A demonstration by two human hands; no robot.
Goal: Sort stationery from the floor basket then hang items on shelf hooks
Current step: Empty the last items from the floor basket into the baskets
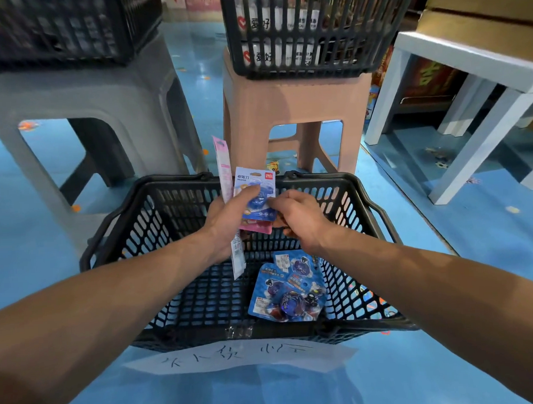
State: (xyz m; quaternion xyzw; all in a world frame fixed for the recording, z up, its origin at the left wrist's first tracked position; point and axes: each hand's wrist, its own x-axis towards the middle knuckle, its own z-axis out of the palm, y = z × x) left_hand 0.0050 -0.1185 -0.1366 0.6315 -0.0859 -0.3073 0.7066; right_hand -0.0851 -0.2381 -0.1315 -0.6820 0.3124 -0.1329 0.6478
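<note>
A black floor basket (115, 225) stands on the blue floor in front of me. My left hand (229, 221) grips a small stack above it: a blue pencil-sharpener card (254, 179) in front, a pink card behind, and a long pink-and-white pen pack (223, 164) sticking up. My right hand (299, 215) pinches the right edge of the blue card with curled fingers. Inside the basket, at the near right, lie two or three blue blister cards (285, 292) with dark round toys.
A grey stool (83, 93) at the left and a pink stool (286, 101) straight ahead each carry a black basket (313, 31). A white table (453, 62) stands at the right. A handwritten paper label (240, 357) hangs on the floor basket's near side.
</note>
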